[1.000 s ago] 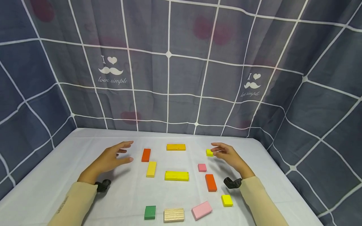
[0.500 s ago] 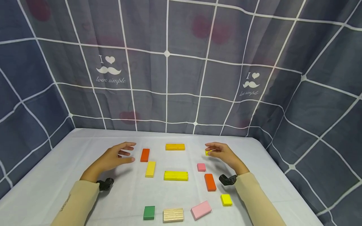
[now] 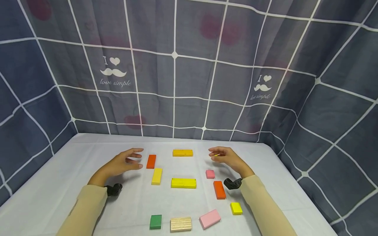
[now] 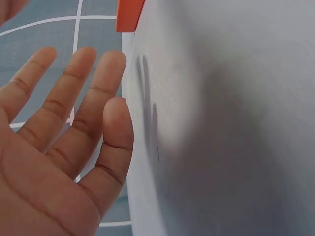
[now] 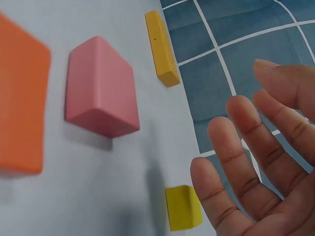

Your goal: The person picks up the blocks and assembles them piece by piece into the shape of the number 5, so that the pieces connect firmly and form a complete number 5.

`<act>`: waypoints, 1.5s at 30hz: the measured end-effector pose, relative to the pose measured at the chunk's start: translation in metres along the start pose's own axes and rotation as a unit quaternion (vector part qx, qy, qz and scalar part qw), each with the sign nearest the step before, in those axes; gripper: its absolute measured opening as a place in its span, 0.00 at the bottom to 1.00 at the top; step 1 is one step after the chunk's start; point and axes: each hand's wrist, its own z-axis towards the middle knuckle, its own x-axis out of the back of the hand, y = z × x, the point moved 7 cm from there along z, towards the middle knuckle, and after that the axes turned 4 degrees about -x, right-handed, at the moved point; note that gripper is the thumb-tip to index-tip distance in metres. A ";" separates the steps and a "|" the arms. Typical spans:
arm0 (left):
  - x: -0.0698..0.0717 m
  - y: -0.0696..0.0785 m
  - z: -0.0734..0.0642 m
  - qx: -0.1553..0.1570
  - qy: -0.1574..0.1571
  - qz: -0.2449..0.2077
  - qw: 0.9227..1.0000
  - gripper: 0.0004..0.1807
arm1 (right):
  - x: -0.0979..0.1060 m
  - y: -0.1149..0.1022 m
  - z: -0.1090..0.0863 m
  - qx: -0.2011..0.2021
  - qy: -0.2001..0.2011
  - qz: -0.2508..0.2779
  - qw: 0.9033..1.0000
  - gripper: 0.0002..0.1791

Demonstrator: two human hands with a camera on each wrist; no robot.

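My left hand (image 3: 119, 164) hovers over the white table left of an orange block (image 3: 151, 161), fingers apart and holding nothing. Just right of it lies a pale yellow block (image 3: 157, 176). The left wrist view shows the palm and a corner of the orange block (image 4: 129, 14). On the other side my right hand (image 3: 229, 158) hangs over a small yellow block (image 5: 183, 207), which it mostly hides in the head view. Its fingers are loose and grip nothing. Nearby are a small pink block (image 3: 210, 174) and an orange-red block (image 3: 219, 190).
Between the hands lie an amber block (image 3: 182, 153) and a long yellow block (image 3: 183, 183). Closer to me are a green block (image 3: 155, 222), a ribbed wooden block (image 3: 180, 224), a larger pink block (image 3: 210, 219) and a yellow square block (image 3: 236, 208). A grey gridded curtain (image 3: 189, 75) surrounds the table.
My right hand has drifted left and slightly up, covering more of the small yellow block. The left hand has shifted a little to the right. The blocks stay in place.
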 end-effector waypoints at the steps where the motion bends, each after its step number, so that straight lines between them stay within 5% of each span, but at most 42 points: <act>1: -0.001 0.000 0.001 0.001 -0.003 -0.002 1.000 0.42 | -0.001 -0.001 0.001 -0.001 -0.002 0.001 1.000 0.28; 18: -0.008 -0.007 0.016 0.018 -0.035 -0.033 0.999 0.42 | -0.014 -0.007 0.027 -0.039 -0.008 0.030 0.999 0.27; 45: -0.013 -0.011 0.038 0.076 -0.068 0.002 0.995 0.44 | -0.038 -0.010 0.065 -0.062 0.006 0.081 0.995 0.26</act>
